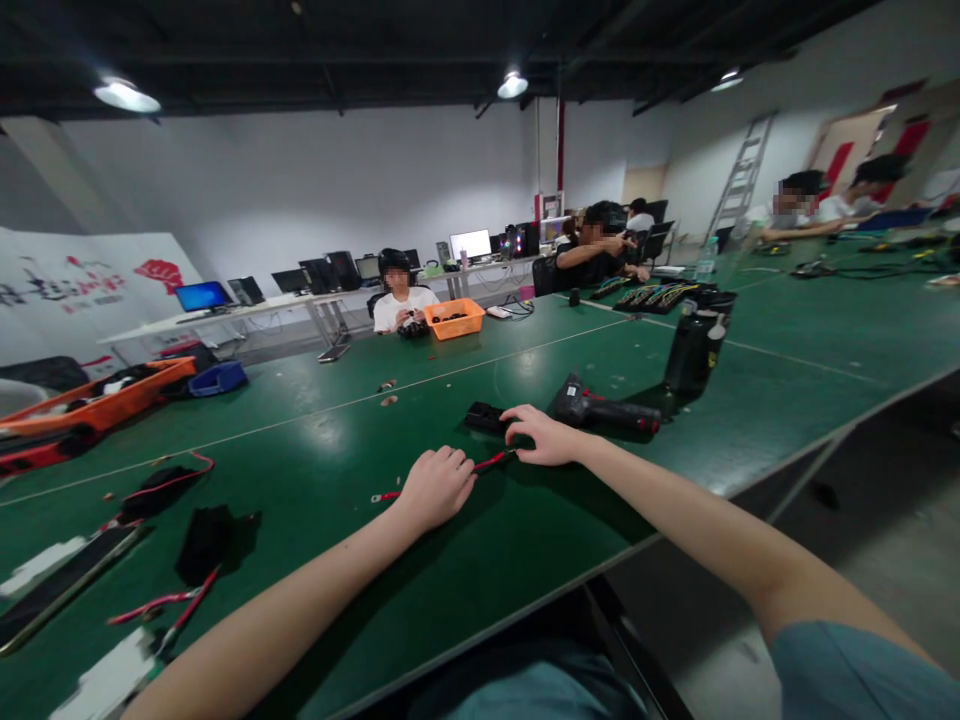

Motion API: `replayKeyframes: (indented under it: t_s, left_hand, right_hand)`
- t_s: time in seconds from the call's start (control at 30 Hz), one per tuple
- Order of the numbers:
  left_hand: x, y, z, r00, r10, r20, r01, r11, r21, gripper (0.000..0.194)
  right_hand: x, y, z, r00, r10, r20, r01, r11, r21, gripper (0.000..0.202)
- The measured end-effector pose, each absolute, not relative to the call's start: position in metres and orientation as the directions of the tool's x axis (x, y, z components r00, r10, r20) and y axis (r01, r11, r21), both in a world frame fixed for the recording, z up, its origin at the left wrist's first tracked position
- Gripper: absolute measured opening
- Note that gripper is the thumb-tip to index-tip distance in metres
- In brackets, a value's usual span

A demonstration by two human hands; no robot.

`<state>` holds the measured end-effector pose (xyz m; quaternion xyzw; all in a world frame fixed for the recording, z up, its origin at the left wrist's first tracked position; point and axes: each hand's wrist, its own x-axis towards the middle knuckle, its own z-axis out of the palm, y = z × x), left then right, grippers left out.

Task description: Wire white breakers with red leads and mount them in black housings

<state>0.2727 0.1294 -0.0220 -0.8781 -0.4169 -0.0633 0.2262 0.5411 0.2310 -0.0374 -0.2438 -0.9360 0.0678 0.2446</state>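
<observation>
My left hand (439,487) is closed around a red cable (491,462) near the middle of the green table (360,560). One end of the cable, with a metal lug, sticks out on the left of the fist. The other end reaches my right hand (541,436), whose fingers are bent beside a black holder (485,417). Thumb and fingertips of that hand are at the holder's right end and the cable's tip; the exact contact is too small to tell. Just behind the right hand lies a black power tool (607,408) with a red mark.
A black bottle (696,350) stands at the right. Black parts with red wires (204,545) lie at the left, near an orange tray (105,400) and a blue bin (217,380). Across the table, a person (401,295) sits beside an orange basket (455,325).
</observation>
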Motion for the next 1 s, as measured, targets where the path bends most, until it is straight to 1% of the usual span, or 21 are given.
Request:
replayKeyframes:
  t_s: [0.1, 0.2, 0.3, 0.4, 0.5, 0.57, 0.63, 0.67, 0.73, 0.8, 0.93, 1.0]
  left_hand:
    - [0.271, 0.129, -0.026, 0.649, 0.698, 0.302, 0.756, -0.551, -0.353, 0.019]
    - [0.272, 0.13, -0.027, 0.641, 0.704, 0.306, 0.763, -0.543, -0.351, 0.017]
    - [0.273, 0.13, -0.028, 0.634, 0.706, 0.316, 0.77, -0.536, -0.347, 0.015]
    - [0.273, 0.131, -0.029, 0.632, 0.704, 0.326, 0.773, -0.537, -0.339, 0.015]
    - [0.272, 0.132, -0.03, 0.626, 0.707, 0.328, 0.777, -0.533, -0.334, 0.017]
    - [0.272, 0.132, -0.03, 0.624, 0.709, 0.328, 0.779, -0.533, -0.33, 0.018]
    - [0.273, 0.131, -0.03, 0.624, 0.708, 0.33, 0.779, -0.538, -0.322, 0.019]
    - [0.273, 0.131, -0.03, 0.625, 0.707, 0.332, 0.78, -0.539, -0.319, 0.02]
    - [0.273, 0.13, -0.029, 0.626, 0.703, 0.338, 0.779, -0.539, -0.322, 0.022]
    - [0.272, 0.129, -0.03, 0.629, 0.699, 0.341, 0.776, -0.537, -0.331, 0.024]
    - [0.266, 0.128, -0.031, 0.619, 0.706, 0.344, 0.784, -0.527, -0.328, 0.021]
    - [0.262, 0.127, -0.031, 0.613, 0.711, 0.346, 0.789, -0.521, -0.326, 0.02]
  right_hand:
    - [0.54, 0.234, -0.039, -0.771, 0.543, 0.334, 0.468, 0.838, -0.281, 0.021]
    - [0.539, 0.24, -0.04, -0.764, 0.548, 0.341, 0.472, 0.835, -0.283, 0.011]
    - [0.541, 0.242, -0.04, -0.754, 0.548, 0.363, 0.491, 0.837, -0.242, 0.007]
    - [0.545, 0.241, -0.036, -0.722, 0.595, 0.352, 0.582, 0.798, -0.156, 0.007]
    - [0.545, 0.237, -0.03, -0.695, 0.639, 0.33, 0.677, 0.736, 0.0, 0.006]
    - [0.544, 0.233, -0.026, -0.687, 0.652, 0.32, 0.709, 0.698, 0.098, 0.007]
    - [0.54, 0.231, -0.025, -0.666, 0.667, 0.334, 0.735, 0.664, 0.14, 0.009]
    - [0.539, 0.23, -0.025, -0.647, 0.677, 0.351, 0.75, 0.647, 0.135, 0.013]
    - [0.536, 0.229, -0.027, -0.614, 0.688, 0.388, 0.767, 0.635, 0.087, 0.025]
    - [0.534, 0.231, -0.03, -0.618, 0.67, 0.411, 0.745, 0.666, 0.033, 0.037]
    - [0.532, 0.234, -0.038, -0.677, 0.616, 0.404, 0.665, 0.746, -0.024, 0.058]
    - [0.531, 0.235, -0.04, -0.688, 0.616, 0.384, 0.651, 0.757, -0.047, 0.062]
